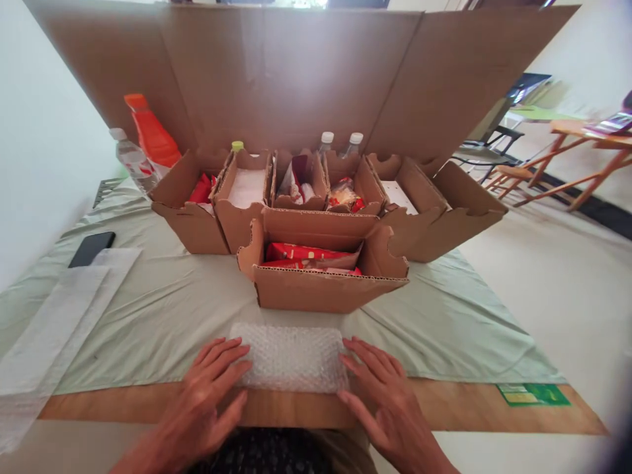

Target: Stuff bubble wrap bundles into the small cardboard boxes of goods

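A rectangle of clear bubble wrap (293,359) lies at the table's front edge, between my two hands. My left hand (212,388) rests at its left end with the fingers stretched out and touching it. At the opposite end my right hand (382,388) lies with spread fingers, their tips on the wrap's edge. Neither hand grips anything. Whether something is inside the wrap I cannot tell. Just beyond it stands an open cardboard box (330,289) with red packets (311,253) in it.
Several cardboard bins (197,227) stand in a row behind, before a tall cardboard panel (296,72). Bottles, one orange (153,135), stand behind the bins. On the left lie a black phone (92,249) and long bubble wrap strips (54,322). A green card (533,394) lies at front right.
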Available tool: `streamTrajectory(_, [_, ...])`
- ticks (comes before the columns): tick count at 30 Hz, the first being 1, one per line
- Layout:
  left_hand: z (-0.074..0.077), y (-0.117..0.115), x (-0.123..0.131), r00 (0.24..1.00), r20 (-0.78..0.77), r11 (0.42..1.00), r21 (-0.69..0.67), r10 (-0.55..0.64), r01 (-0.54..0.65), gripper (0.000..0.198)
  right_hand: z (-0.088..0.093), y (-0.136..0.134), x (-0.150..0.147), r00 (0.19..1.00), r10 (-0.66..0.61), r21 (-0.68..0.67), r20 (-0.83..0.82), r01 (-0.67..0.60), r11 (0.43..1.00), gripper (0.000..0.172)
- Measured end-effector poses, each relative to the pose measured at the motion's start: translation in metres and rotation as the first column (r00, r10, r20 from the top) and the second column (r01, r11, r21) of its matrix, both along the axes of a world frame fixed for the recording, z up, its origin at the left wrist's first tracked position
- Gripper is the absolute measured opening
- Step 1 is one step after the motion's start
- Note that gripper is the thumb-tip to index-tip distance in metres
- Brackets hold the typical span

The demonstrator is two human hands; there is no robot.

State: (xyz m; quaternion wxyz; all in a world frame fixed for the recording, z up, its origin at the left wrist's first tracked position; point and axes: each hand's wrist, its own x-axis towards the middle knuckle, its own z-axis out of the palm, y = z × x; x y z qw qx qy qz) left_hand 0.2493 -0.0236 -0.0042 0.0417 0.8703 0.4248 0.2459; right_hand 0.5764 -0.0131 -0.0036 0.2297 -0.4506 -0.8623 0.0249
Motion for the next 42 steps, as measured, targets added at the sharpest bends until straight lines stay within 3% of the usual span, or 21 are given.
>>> streamTrajectory(2, [-0.004, 0.002, 0.016, 1.0, -0.02, 1.0, -0.014, 0.007, -0.007, 0.043, 0.001, 0.006, -0.021, 0.999, -0.018, 0.005, -0.044, 0.019, 1.0, 0.029])
streamTrajectory(6, [-0.026, 0.012, 0.038, 0.988, -0.151, 0.998, -0.06, -0.027, 0.018, 0.055, -0.013, 0.015, -0.065, 0.994, 0.104, -0.083, -0.015, -0.105, 0.991, 0.04])
streamTrajectory(8, [-0.036, 0.013, 0.031, 0.978, -0.203, 0.998, -0.053, -0.044, 0.034, 0.056, -0.028, 0.011, -0.059, 0.99, 0.141, -0.076, 0.018, -0.139, 0.987, 0.042])
streamTrajectory(10, [-0.041, 0.009, 0.016, 0.971, -0.233, 0.998, -0.05, -0.059, 0.048, 0.057, -0.04, 0.003, -0.032, 0.992, 0.112, -0.011, 0.056, -0.112, 0.994, 0.041])
streamTrajectory(13, [-0.032, 0.001, -0.001, 0.978, -0.203, 0.998, -0.052, -0.038, 0.028, 0.055, -0.044, -0.012, 0.018, 0.997, -0.022, 0.077, 0.069, 0.017, 0.997, 0.037])
streamTrajectory(15, [-0.022, -0.003, -0.001, 0.991, -0.132, 0.999, -0.03, 0.014, -0.018, 0.053, -0.037, -0.02, 0.031, 0.994, -0.104, 0.086, 0.029, 0.101, 0.991, 0.032])
streamTrajectory(18, [-0.013, -0.003, 0.014, 0.996, -0.044, 0.997, 0.003, 0.081, -0.081, 0.052, -0.025, -0.022, 0.007, 0.995, -0.089, 0.074, -0.042, 0.092, 0.993, 0.033])
streamTrajectory(22, [-0.025, 0.001, 0.028, 0.985, -0.167, 0.999, -0.004, -0.035, 0.035, 0.054, -0.024, -0.014, -0.038, 0.997, 0.074, -0.055, 0.023, -0.073, 0.996, 0.043])
streamTrajectory(25, [-0.038, -0.001, 0.015, 0.967, -0.244, 0.998, -0.018, -0.068, 0.065, 0.056, -0.03, -0.014, -0.025, 0.989, 0.104, -0.06, 0.102, -0.098, 0.993, 0.048])
streamTrajectory(29, [-0.041, -0.013, -0.006, 0.992, -0.121, 0.999, 0.03, 0.029, -0.026, 0.04, -0.032, -0.021, 0.021, 0.992, 0.034, 0.046, 0.122, -0.04, 0.998, 0.044])
streamTrajectory(31, [-0.04, -0.017, -0.008, 0.997, -0.069, 0.999, 0.042, 0.035, -0.032, 0.033, -0.03, -0.022, 0.03, 0.992, 0.047, 0.07, 0.12, -0.056, 0.996, 0.039])
streamTrajectory(34, [-0.037, -0.015, -0.002, 0.999, -0.038, 0.999, 0.046, 0.019, -0.017, 0.028, -0.031, -0.019, 0.023, 0.994, 0.063, 0.12, 0.09, -0.074, 0.99, 0.033])
streamTrajectory(39, [-0.028, -0.013, 0.004, 1.0, 0.007, 0.999, 0.046, 0.023, -0.023, 0.025, -0.029, -0.008, 0.011, 0.995, 0.091, 0.189, -0.039, -0.082, 0.979, 0.037])
streamTrajectory(42, [-0.02, -0.014, 0.012, 0.999, 0.009, 0.999, 0.035, 0.038, -0.038, 0.039, -0.016, -0.007, 0.006, 0.983, 0.083, 0.15, -0.163, -0.058, 0.987, 0.035])
